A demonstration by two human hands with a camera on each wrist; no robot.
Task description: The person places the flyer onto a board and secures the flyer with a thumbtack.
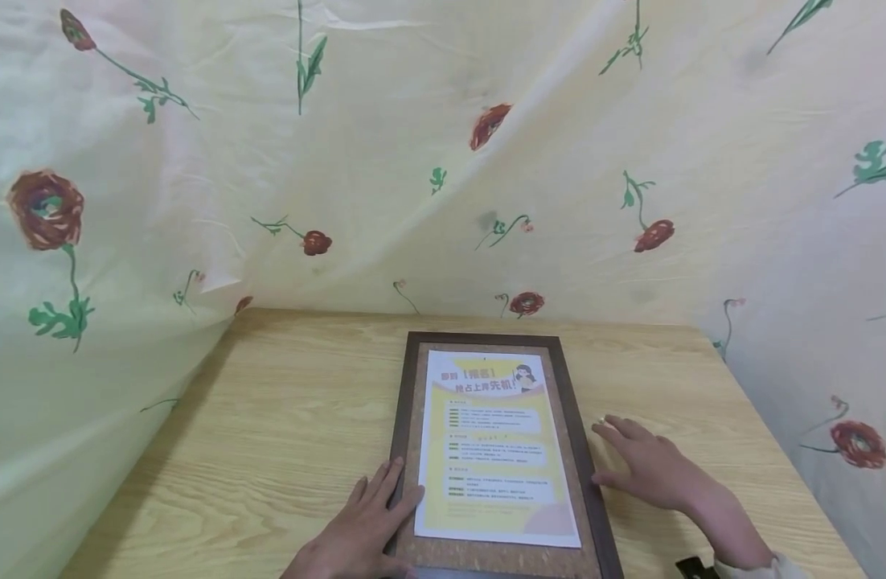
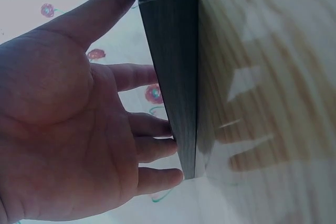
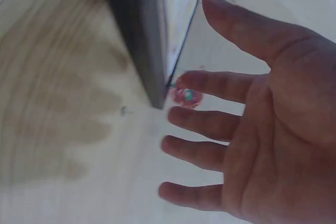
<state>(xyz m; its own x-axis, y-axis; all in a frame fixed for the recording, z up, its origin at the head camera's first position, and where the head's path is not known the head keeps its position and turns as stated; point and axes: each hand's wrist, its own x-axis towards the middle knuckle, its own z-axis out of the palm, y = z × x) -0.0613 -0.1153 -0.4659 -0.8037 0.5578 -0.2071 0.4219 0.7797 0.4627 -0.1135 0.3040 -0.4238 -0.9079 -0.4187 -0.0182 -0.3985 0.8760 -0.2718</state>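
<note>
A cork board (image 1: pixel 569 450) in a dark brown frame (image 1: pixel 403 410) lies on the wooden table. Fixed over its cork is a yellow and white printed sheet (image 1: pixel 494 490) with a small dark dot near its top edge. My left hand (image 1: pixel 359 523) is at the frame's left side. In the left wrist view, its straight fingers (image 2: pixel 152 125) reach the frame's side wall (image 2: pixel 173 61), while one digit extends over the frame toward the sheet in the head view. To the frame's right, my right hand (image 1: pixel 646 462) hovers with fingers spread and holds nothing; its thumb tip is right by the frame.
The light wood table (image 1: pixel 284 402) extends on both sides of the board. A pale cloth (image 1: pixel 385 177) with red flowers hangs behind and around the table. A dark object (image 1: pixel 695 568) shows at my right sleeve (image 1: pixel 769 569).
</note>
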